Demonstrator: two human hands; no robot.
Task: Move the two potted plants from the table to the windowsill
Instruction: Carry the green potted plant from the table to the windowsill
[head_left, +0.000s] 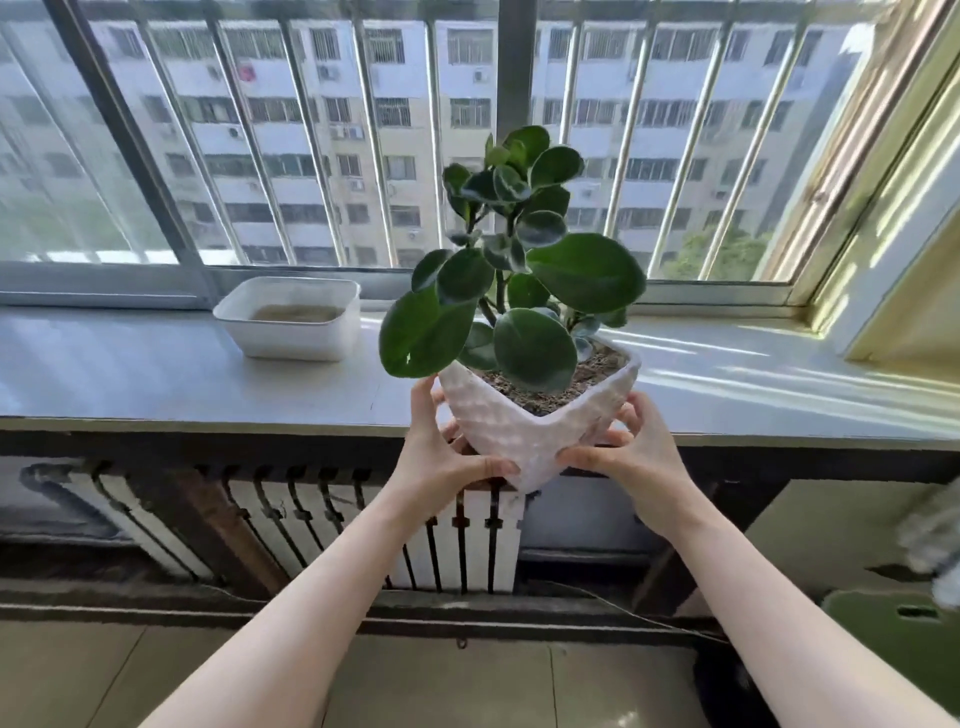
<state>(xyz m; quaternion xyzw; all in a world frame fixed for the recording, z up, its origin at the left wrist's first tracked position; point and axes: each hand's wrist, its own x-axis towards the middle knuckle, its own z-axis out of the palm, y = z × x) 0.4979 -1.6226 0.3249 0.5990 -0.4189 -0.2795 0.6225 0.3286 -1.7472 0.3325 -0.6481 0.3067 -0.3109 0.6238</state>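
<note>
A potted plant with round dark green leaves (524, 270) grows in a white dimpled square pot (524, 431). I hold the pot in the air at the front edge of the grey windowsill (182, 374), one corner pointing toward me. My left hand (441, 457) grips its left side and my right hand (634, 452) grips its right side, thumbs on the near faces. The pot's base is hidden by my fingers. No second potted plant and no table are in view.
A white rectangular tub (291, 319) with sandy contents stands on the sill to the left of the plant. Barred windows (322, 135) rise behind the sill. A radiator (457, 535) sits beneath it. A green object (893, 639) lies at the lower right.
</note>
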